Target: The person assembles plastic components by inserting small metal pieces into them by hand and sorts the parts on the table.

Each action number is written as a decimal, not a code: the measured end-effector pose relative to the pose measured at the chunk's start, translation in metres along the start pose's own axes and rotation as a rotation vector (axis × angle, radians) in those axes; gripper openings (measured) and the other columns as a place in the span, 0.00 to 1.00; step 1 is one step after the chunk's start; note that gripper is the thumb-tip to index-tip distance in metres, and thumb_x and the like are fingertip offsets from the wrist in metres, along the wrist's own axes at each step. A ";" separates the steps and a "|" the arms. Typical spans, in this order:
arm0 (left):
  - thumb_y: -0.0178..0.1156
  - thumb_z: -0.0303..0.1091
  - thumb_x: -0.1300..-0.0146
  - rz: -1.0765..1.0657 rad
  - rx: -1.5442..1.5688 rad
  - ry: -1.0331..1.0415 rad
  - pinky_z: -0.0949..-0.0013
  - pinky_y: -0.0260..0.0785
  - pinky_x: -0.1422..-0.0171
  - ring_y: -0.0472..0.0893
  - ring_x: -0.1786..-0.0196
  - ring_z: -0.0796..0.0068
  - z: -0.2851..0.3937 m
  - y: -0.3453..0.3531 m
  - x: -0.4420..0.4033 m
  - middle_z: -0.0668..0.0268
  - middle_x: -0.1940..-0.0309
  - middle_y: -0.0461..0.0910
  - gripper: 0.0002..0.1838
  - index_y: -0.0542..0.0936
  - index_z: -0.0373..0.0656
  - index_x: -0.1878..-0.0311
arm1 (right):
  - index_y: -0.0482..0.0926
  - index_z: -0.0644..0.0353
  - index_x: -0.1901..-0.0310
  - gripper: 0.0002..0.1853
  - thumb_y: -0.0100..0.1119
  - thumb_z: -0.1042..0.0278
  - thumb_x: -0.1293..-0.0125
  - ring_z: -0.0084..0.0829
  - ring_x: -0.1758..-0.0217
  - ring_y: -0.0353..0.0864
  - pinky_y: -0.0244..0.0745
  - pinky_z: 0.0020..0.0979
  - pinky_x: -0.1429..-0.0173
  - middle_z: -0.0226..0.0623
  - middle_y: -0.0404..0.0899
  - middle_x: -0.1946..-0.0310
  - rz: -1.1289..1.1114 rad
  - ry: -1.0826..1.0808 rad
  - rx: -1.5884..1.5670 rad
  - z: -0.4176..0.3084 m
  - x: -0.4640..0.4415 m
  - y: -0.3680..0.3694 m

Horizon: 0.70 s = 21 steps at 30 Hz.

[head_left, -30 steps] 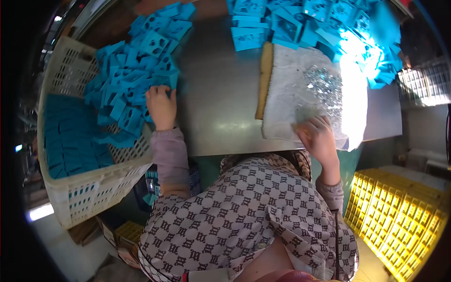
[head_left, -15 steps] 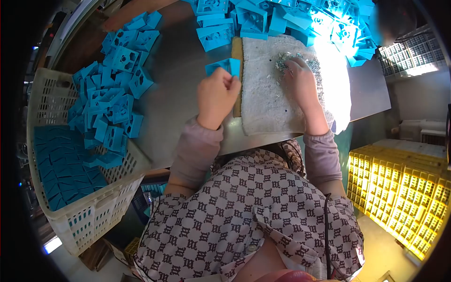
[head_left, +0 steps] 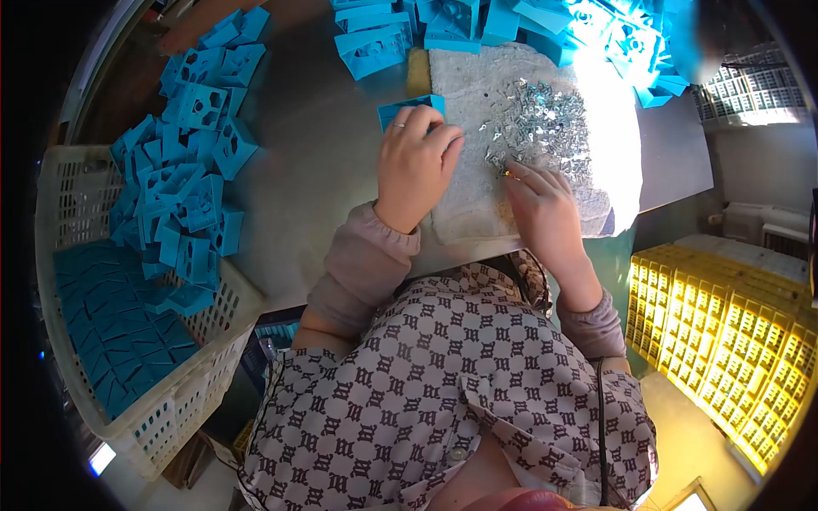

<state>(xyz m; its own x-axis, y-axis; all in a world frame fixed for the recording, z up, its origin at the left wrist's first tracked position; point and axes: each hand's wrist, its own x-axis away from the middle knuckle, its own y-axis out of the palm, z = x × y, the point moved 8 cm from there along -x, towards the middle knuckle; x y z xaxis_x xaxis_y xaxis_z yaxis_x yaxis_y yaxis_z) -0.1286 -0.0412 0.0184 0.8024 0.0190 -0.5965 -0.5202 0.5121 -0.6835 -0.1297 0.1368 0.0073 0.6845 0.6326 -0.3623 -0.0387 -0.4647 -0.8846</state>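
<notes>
My left hand [head_left: 416, 166] is closed on a blue plastic part [head_left: 394, 111] at the left edge of the white cloth [head_left: 464, 200]. The fingers cover much of that part. My right hand [head_left: 544, 204] rests low over the cloth with its fingertips pinched, and a tiny shiny golden piece shows at them. Small metal pieces [head_left: 545, 123] lie scattered on the cloth just beyond the right fingers. A wooden strip [head_left: 418, 72] shows along the cloth's left edge.
Blue parts [head_left: 200, 106] are heaped at the left, partly over a white crate [head_left: 162, 417] with more stacked inside. Another blue pile [head_left: 375, 47] lies at the back, extending right under bright glare. Yellow crates [head_left: 716, 341] stand at the lower right of the metal table [head_left: 298, 170].
My left hand has come from the left heap to the cloth's edge with a blue part. My right hand went up into the metal pieces, then came back down toward the near side of the cloth.
</notes>
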 end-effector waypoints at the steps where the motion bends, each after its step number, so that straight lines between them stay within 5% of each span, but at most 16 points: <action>1: 0.73 0.30 0.43 -0.018 -0.026 0.018 0.59 0.69 0.49 0.79 0.49 0.61 0.003 0.005 0.000 0.68 0.56 0.80 0.05 0.86 0.46 0.64 | 0.85 0.63 0.59 0.07 0.64 0.75 0.39 0.41 0.48 0.84 0.77 0.41 0.41 0.38 0.86 0.52 0.027 0.033 -0.017 0.006 -0.002 -0.004; 8: 0.72 0.30 0.46 -0.039 -0.146 0.046 0.52 0.60 0.34 0.75 0.39 0.63 0.010 0.030 -0.007 0.71 0.50 0.79 0.05 0.90 0.49 0.65 | 0.87 0.59 0.62 0.06 0.68 0.76 0.42 0.41 0.58 0.82 0.77 0.40 0.47 0.35 0.83 0.65 0.128 0.159 -0.106 0.039 -0.032 0.000; 17: 0.73 0.30 0.47 -0.041 -0.142 0.002 0.46 0.55 0.26 0.73 0.33 0.62 0.010 0.041 -0.009 0.70 0.46 0.80 0.05 0.90 0.45 0.66 | 0.85 0.59 0.65 0.04 0.68 0.76 0.42 0.43 0.53 0.78 0.75 0.43 0.47 0.39 0.78 0.63 0.066 -0.043 -0.012 0.031 -0.079 0.039; 21: 0.73 0.31 0.46 -0.055 -0.130 -0.014 0.43 0.52 0.23 0.73 0.32 0.62 0.009 0.039 -0.009 0.69 0.47 0.80 0.04 0.90 0.46 0.66 | 0.85 0.61 0.64 0.03 0.67 0.77 0.40 0.43 0.58 0.82 0.78 0.40 0.53 0.40 0.81 0.64 0.144 0.061 -0.144 0.043 -0.075 0.027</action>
<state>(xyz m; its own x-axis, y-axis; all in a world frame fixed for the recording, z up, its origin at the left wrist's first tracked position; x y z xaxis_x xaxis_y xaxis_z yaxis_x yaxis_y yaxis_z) -0.1539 -0.0137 0.0008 0.8342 0.0064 -0.5514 -0.5083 0.3967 -0.7644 -0.2133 0.1030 -0.0022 0.7226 0.5168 -0.4591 -0.0374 -0.6340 -0.7724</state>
